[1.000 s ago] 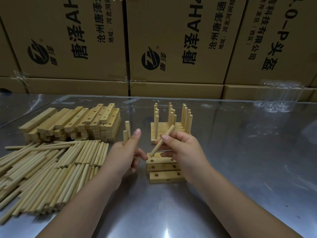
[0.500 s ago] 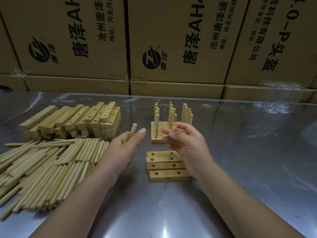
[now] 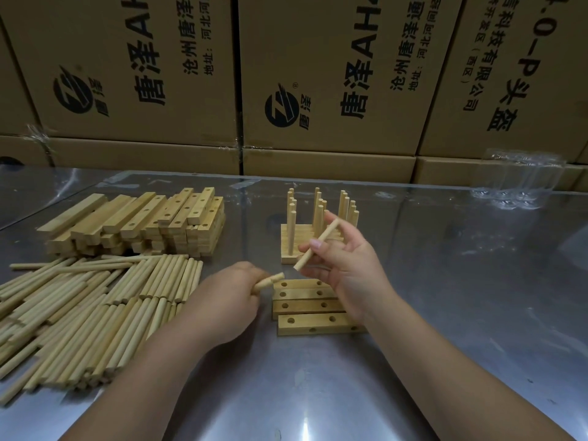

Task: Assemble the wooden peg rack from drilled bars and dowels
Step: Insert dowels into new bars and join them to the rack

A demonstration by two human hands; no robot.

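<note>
Head view, looking down on the metal counter (image 3: 445,313): the left hand (image 3: 227,302) has come down since half a second ago. Then it was raised with its dowels pointing up; now it sits low at the frame's centre, fingers clenched round the held dowels (image 3: 273,279). Their ends poke out to the right, just beside the far left corner of the four drilled bars (image 3: 305,305). Whether the tips touch a bar cannot be told.

The right hand (image 3: 346,262) hangs above those bars, right of centre. Its thumb and forefinger pinch a single dowel (image 3: 316,245), which is tilted, upper end to the right, lower end down to the left. The other fingers are spread loosely. A second ago this hand held a dowel at a similar slant, lower and closer to the bars.

The four bars lie flat side by side, holes upward, where they lay before. Behind the right hand, the finished rack (image 3: 291,246) stands with its pegs upright, also unmoved.

At the left of the frame lies the pile of loose dowels (image 3: 89,313). Behind that pile sits the stack of bars (image 3: 136,224). Cardboard boxes (image 3: 318,74) fill the top of the frame, and a clear plastic pack (image 3: 521,179) rests at the upper right.
</note>
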